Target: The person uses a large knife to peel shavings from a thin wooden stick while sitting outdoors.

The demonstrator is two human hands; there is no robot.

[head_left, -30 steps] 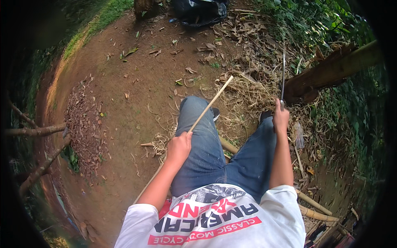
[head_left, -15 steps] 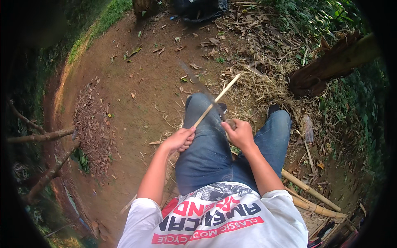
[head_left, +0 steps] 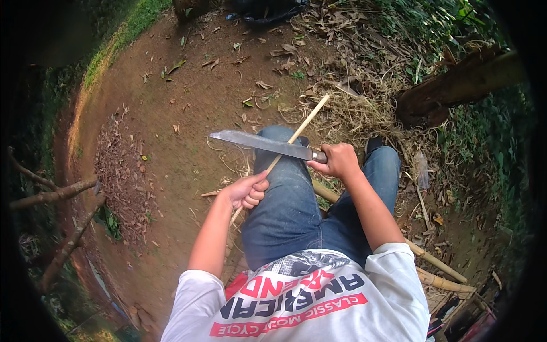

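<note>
**Outdoors, blade meets bamboo strip over my knee**

Seated above a dirt path (head_left: pixel 188 102), I clench my left hand (head_left: pixel 246 191) around the lower part of a thin bamboo strip (head_left: pixel 302 128), which slants up and away across my left knee, its far tip over the dry grass (head_left: pixel 353 114). My right hand (head_left: pixel 340 161) is wrapped tight on the handle of a long knife (head_left: pixel 259 143); the grey blade runs leftward, nearly level, and crosses the strip just above my jeans (head_left: pixel 290 211). Whether the edge actually touches the strip I cannot tell. Thicker bamboo poles (head_left: pixel 436 262) lie under and beside my right leg. A dark log (head_left: pixel 456 91) lies in the greenery to my right, bare branches (head_left: pixel 51 196) lie at my left, and fallen leaves (head_left: pixel 122 176) are heaped beside the path.
</note>
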